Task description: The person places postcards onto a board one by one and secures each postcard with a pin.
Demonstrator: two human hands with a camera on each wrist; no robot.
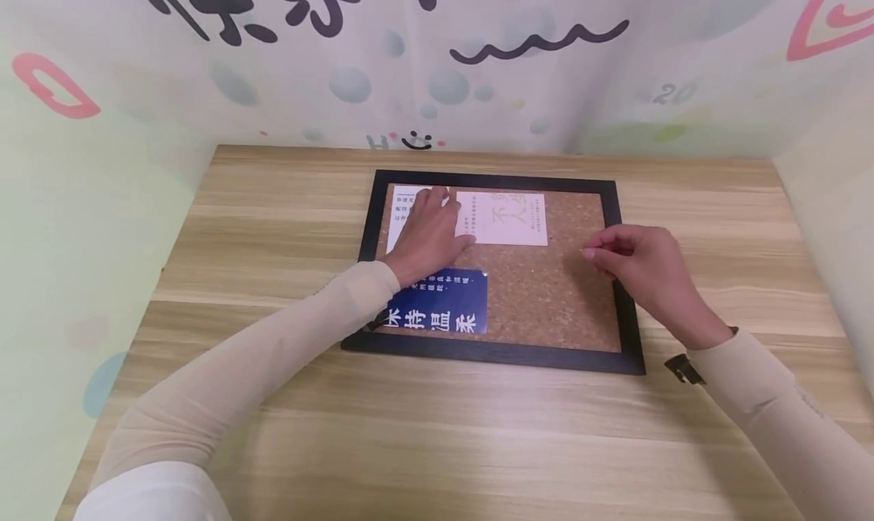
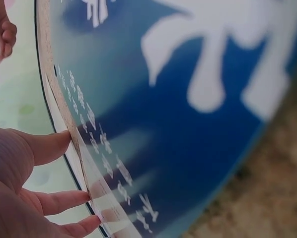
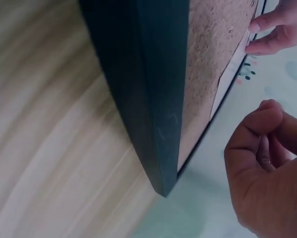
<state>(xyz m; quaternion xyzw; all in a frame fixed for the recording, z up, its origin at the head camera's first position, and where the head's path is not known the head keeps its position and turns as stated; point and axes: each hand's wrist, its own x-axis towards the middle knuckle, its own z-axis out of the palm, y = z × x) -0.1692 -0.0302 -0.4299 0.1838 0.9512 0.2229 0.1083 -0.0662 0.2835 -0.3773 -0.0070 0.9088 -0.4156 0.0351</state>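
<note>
A corkboard [image 1: 553,301] with a black frame [image 1: 492,353] lies on the table. My left hand [image 1: 432,229] rests over its upper left part, fingertips on a white card [image 1: 403,229] and a second white card with gold lettering [image 1: 512,219]. In the left wrist view, the thumb and fingers of the left hand [image 2: 34,178] are spread at the cards' edge. A blue card [image 1: 444,309] with white characters lies nearer me; a small shiny spot shows at its upper right corner. My right hand [image 1: 642,267] hovers over the board's right side, thumb and fingertips together; nothing shows between them.
The wood-grain table [image 1: 437,437] extends around the board. Behind it hangs a printed cloth [image 1: 423,73] with dark lettering and pale dots. A pale wall [image 1: 826,119] rises on the right. A small black strap piece [image 1: 683,369] hangs below my right wrist.
</note>
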